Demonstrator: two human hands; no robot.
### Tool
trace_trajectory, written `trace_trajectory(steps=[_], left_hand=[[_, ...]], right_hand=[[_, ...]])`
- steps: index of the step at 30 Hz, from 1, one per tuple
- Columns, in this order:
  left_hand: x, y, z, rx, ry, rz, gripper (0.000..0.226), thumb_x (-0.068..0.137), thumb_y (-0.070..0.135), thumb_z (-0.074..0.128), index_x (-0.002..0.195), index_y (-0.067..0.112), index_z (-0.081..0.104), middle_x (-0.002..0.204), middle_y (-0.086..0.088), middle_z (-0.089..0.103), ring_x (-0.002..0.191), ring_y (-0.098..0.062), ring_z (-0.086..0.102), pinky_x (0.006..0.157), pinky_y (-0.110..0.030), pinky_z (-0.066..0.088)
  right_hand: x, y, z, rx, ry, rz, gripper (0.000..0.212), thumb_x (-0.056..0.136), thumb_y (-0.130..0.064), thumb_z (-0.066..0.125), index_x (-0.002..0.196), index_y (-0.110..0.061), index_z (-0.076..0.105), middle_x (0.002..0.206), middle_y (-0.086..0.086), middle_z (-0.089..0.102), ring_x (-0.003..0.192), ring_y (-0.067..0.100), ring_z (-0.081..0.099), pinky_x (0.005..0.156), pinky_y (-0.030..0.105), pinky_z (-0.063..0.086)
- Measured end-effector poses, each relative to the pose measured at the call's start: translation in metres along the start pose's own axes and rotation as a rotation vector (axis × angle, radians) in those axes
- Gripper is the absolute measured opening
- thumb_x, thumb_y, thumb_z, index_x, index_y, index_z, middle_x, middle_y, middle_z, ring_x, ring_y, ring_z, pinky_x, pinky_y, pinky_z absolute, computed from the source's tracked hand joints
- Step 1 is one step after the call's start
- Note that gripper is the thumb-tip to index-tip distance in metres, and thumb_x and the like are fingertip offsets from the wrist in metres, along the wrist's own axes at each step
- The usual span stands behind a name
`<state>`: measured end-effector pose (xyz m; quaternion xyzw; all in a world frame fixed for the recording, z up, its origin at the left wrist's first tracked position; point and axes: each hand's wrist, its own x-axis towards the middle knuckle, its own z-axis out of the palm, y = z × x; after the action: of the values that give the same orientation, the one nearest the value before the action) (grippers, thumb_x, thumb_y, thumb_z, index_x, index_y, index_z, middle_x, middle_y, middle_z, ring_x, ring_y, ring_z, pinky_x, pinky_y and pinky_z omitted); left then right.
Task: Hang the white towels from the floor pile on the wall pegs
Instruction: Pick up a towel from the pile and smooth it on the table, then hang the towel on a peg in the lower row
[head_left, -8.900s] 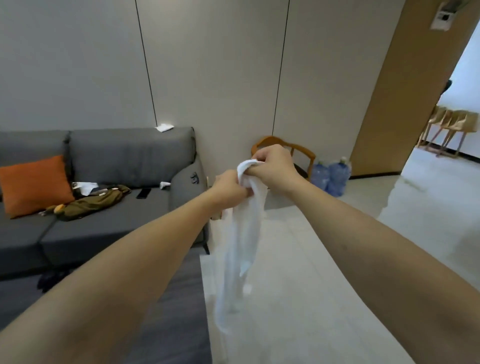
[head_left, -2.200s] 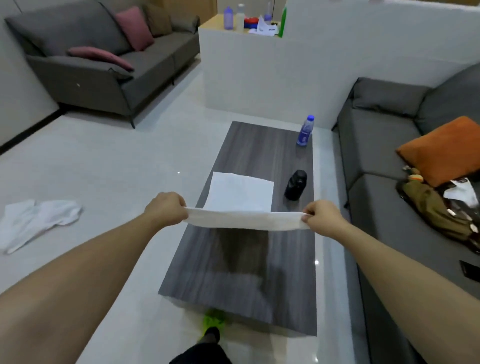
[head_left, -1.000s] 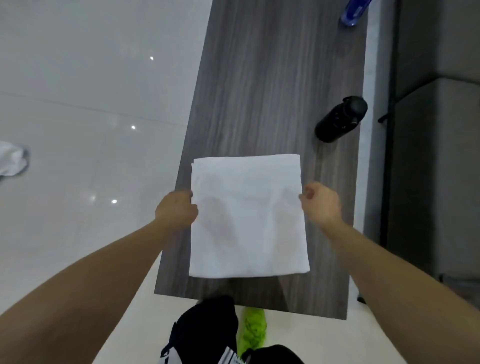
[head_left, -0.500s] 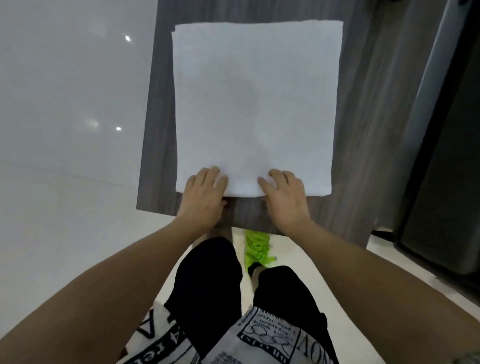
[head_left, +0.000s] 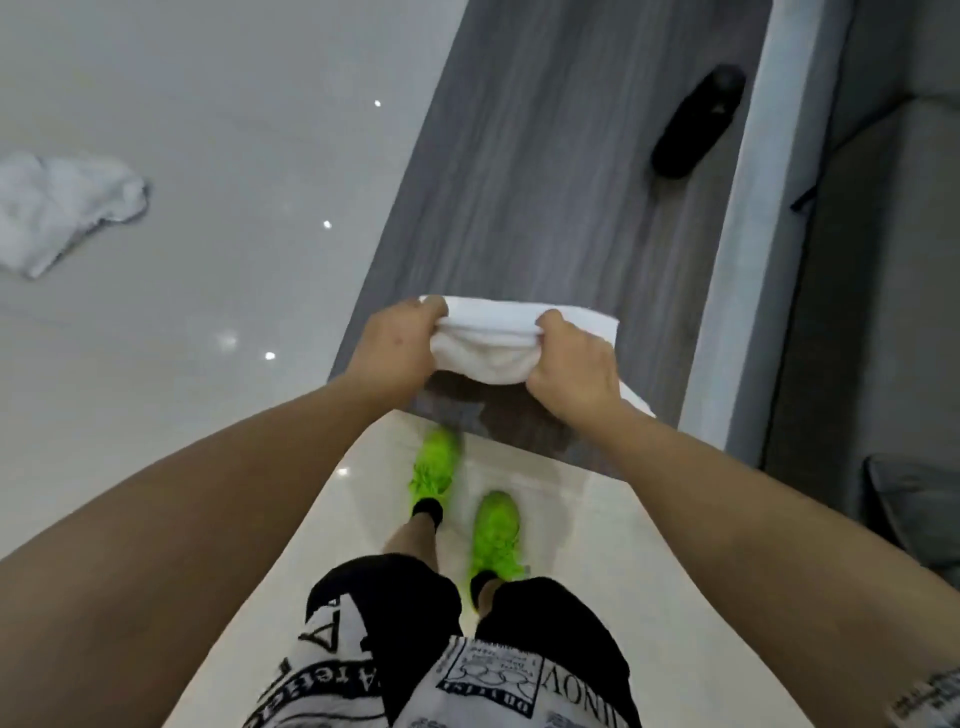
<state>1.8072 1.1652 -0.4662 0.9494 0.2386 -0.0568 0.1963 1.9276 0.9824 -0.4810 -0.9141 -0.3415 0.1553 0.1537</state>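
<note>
A white towel (head_left: 488, 343) lies folded over at the near end of the grey wooden coffee table (head_left: 545, 182). My left hand (head_left: 397, 345) grips its left side and my right hand (head_left: 571, 369) grips its right side, fingers curled over the folded edge. The towel's near layer sags between my hands. A crumpled pile of white towels (head_left: 62, 205) lies on the glossy floor at the far left. No wall pegs are in view.
A black bottle (head_left: 696, 122) lies on the table's far right. A grey sofa (head_left: 883, 260) runs along the right side, close to the table. My feet in green shoes (head_left: 467, 493) stand at the table's near end on the pale floor.
Half a second ago the towel lay spread flat with both hands at its near edge. Now both hands grip it and it is folded into a narrow band.
</note>
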Motion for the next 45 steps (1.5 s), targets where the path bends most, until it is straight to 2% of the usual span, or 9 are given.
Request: trace_trajectory(steps=[3,8,10,17,22,25,34,40,45], left_hand=[[-0.013,0.007,-0.083,0.022,0.101,-0.023,0.021,0.08,-0.002,0.051,0.092,0.013,0.057,0.086,-0.008,0.06,0.077,-0.027,0.054,0.066,-0.032,0.04],[-0.057,-0.007,-0.22,-0.016,0.363,-0.04,0.029,0.078,-0.005,0.044,0.086,0.018,0.059,0.079,0.001,0.056,0.074,-0.023,0.052,0.064,-0.03,0.038],[-0.081,-0.021,-0.27,-0.015,0.477,-0.056,0.029,0.078,-0.005,0.043,0.085,0.017,0.06,0.078,0.001,0.058,0.073,-0.023,0.052,0.062,-0.029,0.037],[-0.235,-0.116,-0.415,0.034,0.865,-0.128,0.018,0.087,0.003,0.053,0.082,0.018,0.061,0.07,0.002,0.056,0.068,-0.024,0.053,0.059,-0.03,0.038],[-0.403,-0.206,-0.475,0.095,0.998,-0.261,0.012,0.086,0.006,0.051,0.083,0.015,0.059,0.072,-0.005,0.059,0.068,-0.027,0.055,0.055,-0.032,0.046],[-0.514,-0.259,-0.495,0.167,1.065,-0.356,0.014,0.087,0.006,0.052,0.086,0.014,0.063,0.075,-0.005,0.062,0.07,-0.025,0.055,0.057,-0.029,0.045],[-0.824,-0.371,-0.49,0.296,1.153,-0.821,0.012,0.089,0.004,0.058,0.081,0.011,0.064,0.075,-0.003,0.058,0.071,-0.027,0.054,0.06,-0.031,0.033],[-0.992,-0.416,-0.453,0.321,1.138,-1.105,0.01,0.093,0.006,0.056,0.086,0.009,0.063,0.082,-0.007,0.063,0.078,-0.026,0.057,0.065,-0.036,0.045],[-1.117,-0.452,-0.434,0.3,1.183,-1.326,0.019,0.095,0.013,0.051,0.086,0.024,0.062,0.084,0.005,0.061,0.08,-0.016,0.056,0.065,-0.032,0.046]], right_hand=[[0.002,-0.039,-0.073,-0.05,0.109,-0.176,0.011,0.088,-0.026,0.049,0.085,-0.016,0.045,0.07,0.007,0.062,0.062,0.038,0.058,0.058,0.033,0.029],[0.011,-0.145,-0.19,0.034,0.144,-0.316,0.038,0.086,-0.057,0.057,0.073,-0.022,0.051,0.063,-0.008,0.053,0.063,0.021,0.048,0.06,0.032,0.035],[0.014,-0.197,-0.229,0.121,0.111,-0.38,0.035,0.081,-0.057,0.061,0.076,-0.023,0.064,0.068,-0.009,0.062,0.07,0.017,0.058,0.064,0.032,0.044],[-0.044,-0.41,-0.295,0.086,0.197,-0.743,0.023,0.074,-0.045,0.074,0.072,-0.025,0.065,0.068,-0.01,0.06,0.071,0.015,0.057,0.061,0.028,0.041],[-0.135,-0.576,-0.269,0.032,0.259,-0.964,0.023,0.072,-0.04,0.078,0.082,-0.024,0.065,0.076,-0.008,0.063,0.074,0.019,0.062,0.061,0.034,0.05],[-0.196,-0.676,-0.239,-0.035,0.264,-1.116,0.025,0.074,-0.042,0.076,0.08,-0.027,0.057,0.073,-0.009,0.058,0.075,0.021,0.059,0.06,0.03,0.04],[-0.387,-0.927,-0.123,-0.027,-0.044,-1.481,0.027,0.069,-0.044,0.081,0.071,-0.028,0.059,0.067,-0.012,0.059,0.065,0.01,0.056,0.052,0.025,0.037],[-0.512,-1.054,-0.028,-0.071,-0.232,-1.739,0.031,0.066,-0.045,0.082,0.069,-0.026,0.058,0.07,-0.009,0.06,0.069,0.014,0.058,0.058,0.03,0.048],[-0.617,-1.164,0.042,-0.024,-0.338,-1.967,0.035,0.065,-0.044,0.082,0.062,-0.027,0.052,0.066,-0.01,0.055,0.067,0.015,0.054,0.05,0.027,0.035]])
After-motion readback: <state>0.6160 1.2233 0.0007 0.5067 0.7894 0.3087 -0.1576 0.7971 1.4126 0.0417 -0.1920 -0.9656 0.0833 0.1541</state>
